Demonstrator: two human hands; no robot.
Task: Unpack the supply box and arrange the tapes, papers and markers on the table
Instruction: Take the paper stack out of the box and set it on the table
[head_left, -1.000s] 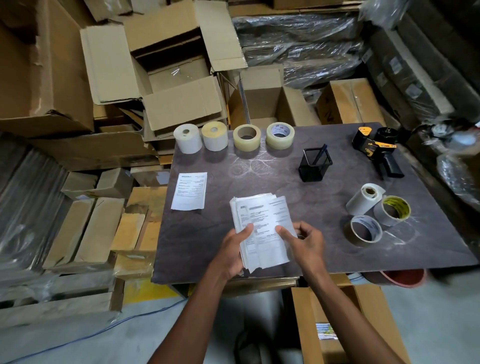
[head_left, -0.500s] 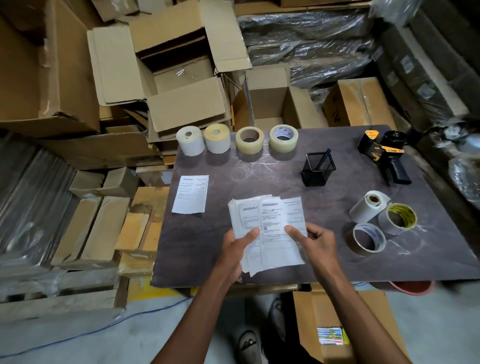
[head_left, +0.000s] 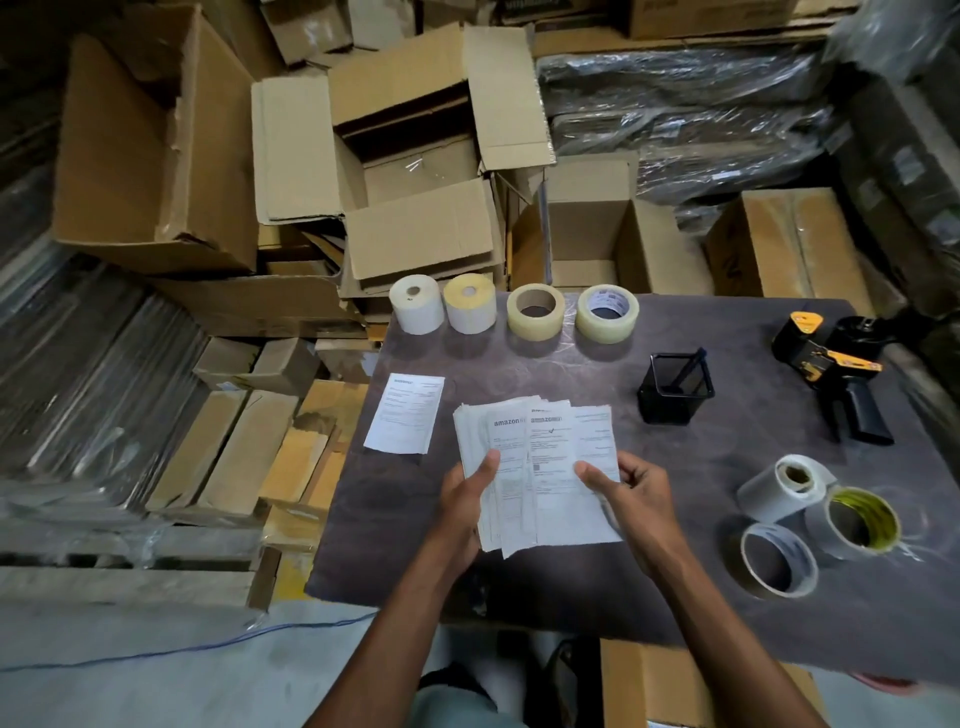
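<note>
Above the table (head_left: 675, 597), left hand (head_left: 467, 499) and right hand (head_left: 636, 499) grip fanned papers (head_left: 540, 467), thumbs on top

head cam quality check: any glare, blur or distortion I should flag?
Head view: dim overall, corners darkest; wide-angle bending at the edges; glare on the plastic-wrapped bundles; sheen on the table; print on the stack of papers mostly too soft to read; hands sharp.

Both hands, left hand (head_left: 470, 499) and right hand (head_left: 631, 493), grip a fanned stack of papers (head_left: 540, 467) above the table (head_left: 675, 597), seemingly unsupported, a single sheet (head_left: 405, 413) at ten o'clock.
</note>
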